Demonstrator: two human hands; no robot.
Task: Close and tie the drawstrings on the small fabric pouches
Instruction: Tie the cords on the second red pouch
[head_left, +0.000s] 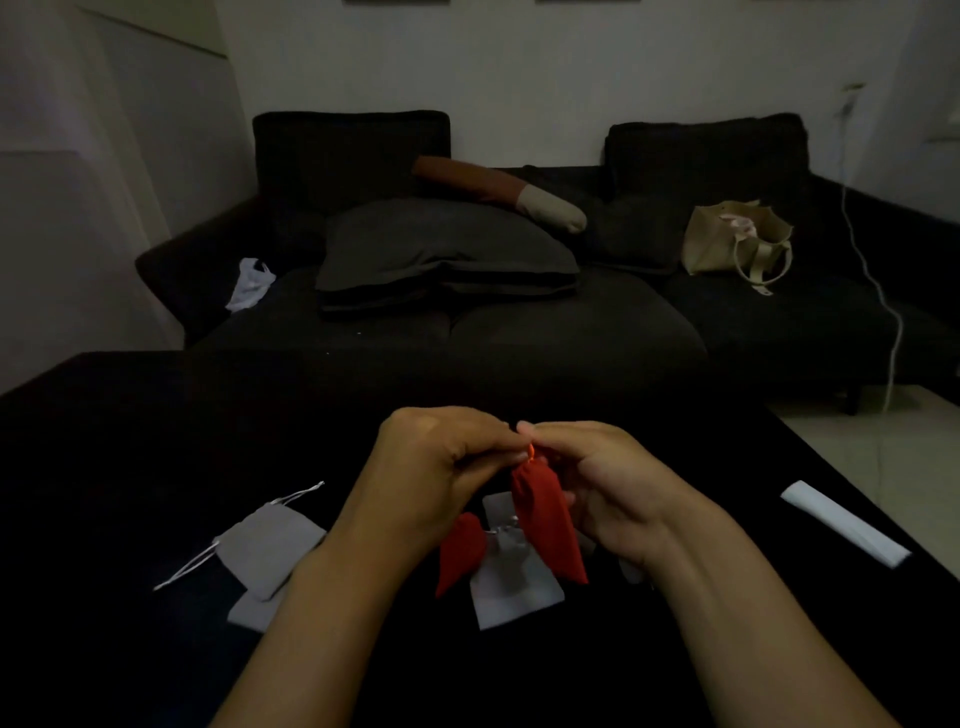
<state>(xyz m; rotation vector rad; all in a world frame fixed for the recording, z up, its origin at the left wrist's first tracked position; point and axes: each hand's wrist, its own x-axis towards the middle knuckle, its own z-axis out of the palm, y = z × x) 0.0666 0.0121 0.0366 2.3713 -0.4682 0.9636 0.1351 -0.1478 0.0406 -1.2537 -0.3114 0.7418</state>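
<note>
- Grey pouches (511, 582) lie flat on the dark bench (104, 467).
- Red pouch (545, 519) hangs above them, long axis near upright, neck up.
- Left hand (431, 467) and right hand (602, 488) pinch its orange drawstring (531, 453) at the neck.
- Sofa (519, 322) behind.

A red pouch (545, 519) hangs by its orange drawstring (532, 453) above grey pouches (511, 577).
</note>
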